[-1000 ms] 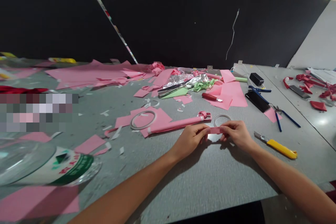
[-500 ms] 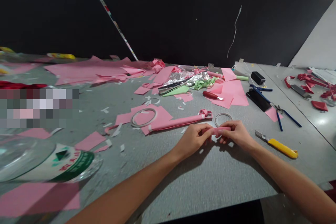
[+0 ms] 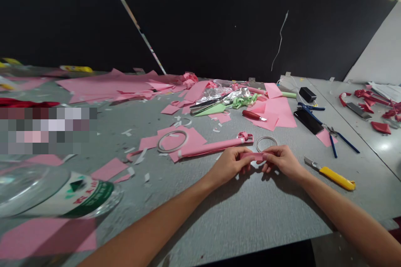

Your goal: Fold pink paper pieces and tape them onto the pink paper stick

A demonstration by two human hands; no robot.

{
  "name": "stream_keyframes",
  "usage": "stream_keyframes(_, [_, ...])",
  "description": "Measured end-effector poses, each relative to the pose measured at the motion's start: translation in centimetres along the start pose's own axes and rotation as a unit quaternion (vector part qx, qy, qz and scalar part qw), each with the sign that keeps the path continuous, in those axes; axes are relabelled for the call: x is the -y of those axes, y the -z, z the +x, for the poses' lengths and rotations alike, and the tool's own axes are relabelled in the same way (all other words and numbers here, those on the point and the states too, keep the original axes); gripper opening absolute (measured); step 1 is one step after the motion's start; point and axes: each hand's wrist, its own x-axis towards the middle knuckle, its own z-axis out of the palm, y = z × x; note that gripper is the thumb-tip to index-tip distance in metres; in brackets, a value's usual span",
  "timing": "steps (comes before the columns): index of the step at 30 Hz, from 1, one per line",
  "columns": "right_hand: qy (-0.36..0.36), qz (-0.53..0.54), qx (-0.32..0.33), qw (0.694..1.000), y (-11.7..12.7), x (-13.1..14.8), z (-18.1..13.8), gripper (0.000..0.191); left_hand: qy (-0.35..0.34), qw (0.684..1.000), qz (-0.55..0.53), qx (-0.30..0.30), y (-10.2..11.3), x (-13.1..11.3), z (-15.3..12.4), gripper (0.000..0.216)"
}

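Left of the held strip [image 3: 258,156] lies a bottle [image 3: 59,192].

my strip [image 3: 257,156]: pink
rolled tube [image 3: 213,147]: pink
cutter handle [image 3: 336,177]: yellow
pliers handles [image 3: 348,143]: blue
bottle label [image 3: 82,194]: white, green, red
table [image 3: 238,221]: grey

A black partition [image 3: 203,16] backs the grey table [image 3: 250,212], a white panel [image 3: 384,50] standing far right.

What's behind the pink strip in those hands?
A ring lies behind the pink strip and right hand. The hand hides part of the ring's near edge, so that bit can't be seen.
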Motion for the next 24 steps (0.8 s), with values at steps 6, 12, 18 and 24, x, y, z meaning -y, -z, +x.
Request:
stream_keyframes(6, [0.011,0.019,-0.025,0.999,0.5,0.1,0.2,0.051,-0.067,0.993,0.069,-0.073,0.3,0.3,-0.2,0.030])
stream_keyframes(12, [0.009,0.034,-0.037,0.999,0.8,0.1,0.2,0.048,-0.192,0.964,0.161,-0.087,0.7,0.5,-0.4,0.011])
stream_keyframes(18, [0.007,0.035,-0.031,0.999,0.6,0.2,0.1,0.047,-0.210,0.956,0.189,-0.084,0.5,0.9,-0.4,0.003])
stream_keyframes(24, [0.005,0.032,-0.036,0.999,0.7,0.1,0.1,0.047,-0.218,0.953,0.191,-0.094,0.1,1.1,-0.5,0.008])
